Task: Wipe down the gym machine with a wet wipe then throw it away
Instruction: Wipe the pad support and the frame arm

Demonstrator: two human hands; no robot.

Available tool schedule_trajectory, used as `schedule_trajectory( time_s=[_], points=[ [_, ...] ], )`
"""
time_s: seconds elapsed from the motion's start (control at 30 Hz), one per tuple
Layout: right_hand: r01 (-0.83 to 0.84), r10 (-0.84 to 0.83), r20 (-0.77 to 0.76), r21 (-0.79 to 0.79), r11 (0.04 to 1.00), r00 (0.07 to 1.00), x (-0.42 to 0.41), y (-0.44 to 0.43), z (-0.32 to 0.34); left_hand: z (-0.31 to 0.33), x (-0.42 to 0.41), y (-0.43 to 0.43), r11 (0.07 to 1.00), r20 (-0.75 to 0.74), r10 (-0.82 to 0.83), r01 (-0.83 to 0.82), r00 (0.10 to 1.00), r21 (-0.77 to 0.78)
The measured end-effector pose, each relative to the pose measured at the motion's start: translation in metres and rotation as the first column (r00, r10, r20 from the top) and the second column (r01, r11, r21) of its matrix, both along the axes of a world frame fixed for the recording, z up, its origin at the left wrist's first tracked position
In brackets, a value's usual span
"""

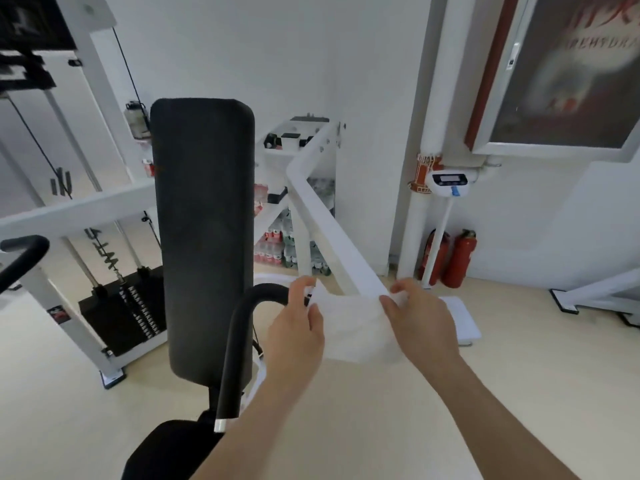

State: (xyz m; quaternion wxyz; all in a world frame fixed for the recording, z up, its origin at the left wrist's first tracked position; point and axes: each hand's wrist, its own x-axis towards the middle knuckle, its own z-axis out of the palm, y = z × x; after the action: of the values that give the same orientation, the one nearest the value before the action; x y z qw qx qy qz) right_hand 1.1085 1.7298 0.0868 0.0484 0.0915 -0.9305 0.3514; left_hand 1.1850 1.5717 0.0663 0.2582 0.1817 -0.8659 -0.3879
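A white wet wipe (pixel 353 327) is stretched flat between my two hands, in front of the gym machine. My left hand (pixel 298 327) pinches its left edge and my right hand (pixel 419 323) pinches its right edge. The machine has a tall black back pad (pixel 204 230), a black curved handle (pixel 242 337) just left of my left hand, a black seat pad (pixel 162 448) at the bottom, and a white frame bar (pixel 332 230) running down behind the wipe.
A black weight stack (pixel 128 306) stands at the left. Shelves with bottles and cans (pixel 280 244) stand behind the machine. Two red fire extinguishers (pixel 450 258) and a white scale (pixel 460 317) sit by the right wall. The floor is pale beige.
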Motion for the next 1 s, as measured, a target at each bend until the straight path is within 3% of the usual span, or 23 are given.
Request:
schedule_trajectory(
  time_s=[0.1,0.17,0.23,0.27,0.33,0.4,0.6,0.8,1.0],
  points=[
    [-0.019,0.018,0.030,0.043,0.999,0.999,-0.055,0.007,-0.009,0.002,-0.042,0.005,0.963,0.069,0.046,-0.026,0.997,-0.269],
    [-0.060,0.057,0.061,0.037,0.998,0.997,-0.084,0.008,-0.020,-0.004,-0.064,0.008,0.865,0.106,0.117,-0.049,0.987,-0.500],
    [-0.092,0.090,0.105,0.014,0.996,0.990,-0.104,0.006,-0.030,-0.013,-0.084,0.016,0.812,0.081,0.145,-0.072,0.986,-0.579],
    [-0.119,0.118,0.126,-0.003,0.993,0.985,-0.111,0.005,-0.034,-0.012,-0.091,0.025,0.861,0.142,0.118,-0.030,0.983,-0.507],
    [-0.200,0.202,0.151,-0.028,0.979,0.968,-0.121,0.003,-0.042,-0.014,-0.108,0.049,0.975,0.349,0.028,0.052,0.937,-0.218],
    [-0.269,0.274,0.133,-0.052,0.962,0.953,-0.132,0.003,-0.050,-0.021,-0.121,0.064,0.998,0.479,-0.017,0.041,0.878,-0.040],
    [-0.407,0.417,0.010,-0.192,0.893,0.909,-0.179,0.002,-0.049,-0.014,-0.169,0.052,0.983,0.582,0.048,-0.142,0.812,0.117],
    [-0.678,0.681,-0.077,-0.231,0.698,0.728,-0.238,-0.005,-0.054,0.006,-0.250,0.021,0.936,0.651,0.339,-0.314,0.679,-0.160],
    [-0.895,0.892,-0.082,-0.058,0.442,0.445,-0.289,0.010,-0.062,-0.003,-0.200,0.083,0.870,0.713,0.494,-0.280,0.498,-0.406]
  ],
)
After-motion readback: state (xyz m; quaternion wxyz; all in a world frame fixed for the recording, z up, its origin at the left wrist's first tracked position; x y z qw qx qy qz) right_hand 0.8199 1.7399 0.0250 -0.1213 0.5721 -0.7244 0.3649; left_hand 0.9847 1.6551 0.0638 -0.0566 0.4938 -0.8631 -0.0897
